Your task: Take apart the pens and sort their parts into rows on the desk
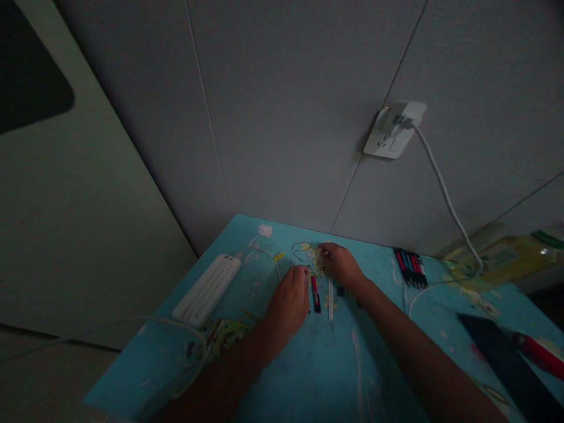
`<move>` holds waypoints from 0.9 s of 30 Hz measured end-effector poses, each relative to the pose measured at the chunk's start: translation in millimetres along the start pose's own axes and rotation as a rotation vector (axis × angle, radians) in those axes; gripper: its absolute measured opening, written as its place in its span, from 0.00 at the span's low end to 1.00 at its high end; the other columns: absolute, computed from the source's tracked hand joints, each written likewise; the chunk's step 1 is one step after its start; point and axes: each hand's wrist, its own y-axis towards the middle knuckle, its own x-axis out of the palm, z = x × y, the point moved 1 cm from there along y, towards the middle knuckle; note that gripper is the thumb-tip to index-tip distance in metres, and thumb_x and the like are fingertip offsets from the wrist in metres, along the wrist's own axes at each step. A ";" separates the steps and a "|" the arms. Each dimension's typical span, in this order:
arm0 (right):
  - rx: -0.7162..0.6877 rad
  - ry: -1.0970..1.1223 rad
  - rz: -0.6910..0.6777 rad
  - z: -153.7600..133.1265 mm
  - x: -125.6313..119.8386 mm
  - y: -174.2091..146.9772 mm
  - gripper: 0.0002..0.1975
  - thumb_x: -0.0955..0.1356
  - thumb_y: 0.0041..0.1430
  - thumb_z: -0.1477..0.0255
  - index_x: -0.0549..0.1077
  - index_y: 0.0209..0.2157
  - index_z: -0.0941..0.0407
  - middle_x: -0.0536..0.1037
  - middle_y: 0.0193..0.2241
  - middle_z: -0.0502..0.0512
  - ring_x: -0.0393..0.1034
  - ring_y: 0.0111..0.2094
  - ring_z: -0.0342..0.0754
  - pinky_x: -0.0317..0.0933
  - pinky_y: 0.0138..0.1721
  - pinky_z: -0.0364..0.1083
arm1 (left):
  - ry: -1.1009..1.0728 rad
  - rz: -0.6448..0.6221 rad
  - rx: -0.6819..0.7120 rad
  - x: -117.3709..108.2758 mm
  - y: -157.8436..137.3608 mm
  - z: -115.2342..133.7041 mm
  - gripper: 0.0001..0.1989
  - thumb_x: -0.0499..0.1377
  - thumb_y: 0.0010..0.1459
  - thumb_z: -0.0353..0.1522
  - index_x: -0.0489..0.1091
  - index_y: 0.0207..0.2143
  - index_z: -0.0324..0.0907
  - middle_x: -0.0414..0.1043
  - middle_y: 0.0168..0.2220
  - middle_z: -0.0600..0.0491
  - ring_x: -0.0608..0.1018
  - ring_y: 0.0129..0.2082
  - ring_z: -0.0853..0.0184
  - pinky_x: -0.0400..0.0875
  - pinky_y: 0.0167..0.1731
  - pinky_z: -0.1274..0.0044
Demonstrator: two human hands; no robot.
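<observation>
My left hand [287,298] is closed, thumb and fingertips pressed together beside a heap of tiny light-coloured pieces [316,263]; whatever they pinch is too small to name. On the heap's far right edge, my right hand [340,262] has its fingers bent together, and their contents are hidden. Between the hands lies a short red and dark pen-like stick [315,294]. Right of it are thin whitish rods [330,299], side by side, below my right wrist. A small dark piece [341,291] sits close to these rods.
A white power strip [207,289] lies at the left of the blue table [304,376]. Several red, blue and dark pens [410,268] lie at the back right. Farther right are a bottle of yellow liquid [506,258], a dark flat strip [506,358] and a red-handled tool [540,354].
</observation>
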 end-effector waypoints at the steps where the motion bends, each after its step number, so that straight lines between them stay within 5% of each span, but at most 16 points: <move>1: 0.007 0.010 0.018 0.3 -3.9 -2.9 0.16 0.63 0.63 0.75 0.76 0.49 0.57 0.80 0.44 0.61 0.75 0.42 0.50 0.63 0.47 0.46 | 0.012 -0.009 0.007 -1.0 0.0 0.4 0.11 0.42 0.70 0.28 0.62 0.46 0.43 0.69 0.40 0.49 0.75 0.41 0.65 0.70 0.44 0.73; 7: 0.036 0.127 0.088 -18.5 -25.2 -67.9 0.15 0.61 0.68 0.67 0.75 0.49 0.55 0.80 0.44 0.57 0.75 0.39 0.48 0.67 0.43 0.46 | 0.087 -0.143 0.121 -1.8 -3.3 4.4 0.12 0.47 0.70 0.30 0.65 0.51 0.47 0.73 0.42 0.50 0.78 0.41 0.64 0.72 0.41 0.74; 10: 0.062 0.381 0.084 -30.6 -26.9 -116.3 0.14 0.64 0.66 0.63 0.75 0.47 0.54 0.80 0.40 0.56 0.75 0.37 0.49 0.68 0.38 0.46 | 0.143 -0.271 0.256 4.8 -11.0 11.6 0.11 0.49 0.69 0.33 0.66 0.51 0.48 0.75 0.43 0.51 0.80 0.38 0.62 0.74 0.37 0.73; 14: 0.082 0.490 0.089 -31.9 -27.9 -157.1 0.10 0.65 0.67 0.65 0.76 0.44 0.53 0.78 0.39 0.56 0.73 0.39 0.50 0.67 0.41 0.47 | 0.118 -0.368 0.352 14.1 -22.6 21.6 0.11 0.49 0.70 0.34 0.66 0.50 0.44 0.76 0.43 0.50 0.80 0.40 0.61 0.75 0.39 0.71; 22: 0.055 0.549 0.070 -31.2 -28.8 -168.8 0.05 0.68 0.64 0.69 0.76 0.41 0.52 0.76 0.33 0.52 0.70 0.33 0.46 0.64 0.36 0.44 | 0.087 -0.462 0.347 24.0 -27.5 21.1 0.08 0.51 0.68 0.29 0.68 0.46 0.42 0.74 0.40 0.51 0.79 0.39 0.63 0.74 0.38 0.74; 27: 0.131 0.550 0.113 -27.3 -35.3 -169.4 0.04 0.68 0.64 0.68 0.75 0.38 0.53 0.75 0.32 0.51 0.69 0.33 0.46 0.63 0.36 0.44 | -0.177 -0.368 0.259 21.3 -25.9 19.3 0.12 0.54 0.67 0.33 0.67 0.51 0.43 0.72 0.45 0.49 0.77 0.43 0.63 0.72 0.44 0.71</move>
